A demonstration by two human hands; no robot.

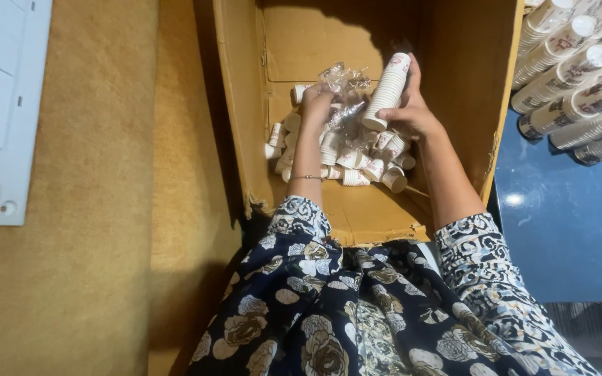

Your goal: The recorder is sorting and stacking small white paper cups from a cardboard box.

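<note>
Yellow walling is flanking a cardboard box (357, 216). Inside, the right hand (412, 111) is clasping a stacked paper-cup sleeve (387, 90), long axis pointing to the far wall; the left hand (315, 104) is pinching clear wrapping (343, 80) just beside, above loose cups (357, 163).

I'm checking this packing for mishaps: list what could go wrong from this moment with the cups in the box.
1. The right hand grips the stack of paper cups near its lower end only; the tall stack could bend or come apart.
2. The left hand reaches among the loose cups in the cardboard box and may crush some.
3. The clear plastic wrap lies between both hands and might snag.
</note>
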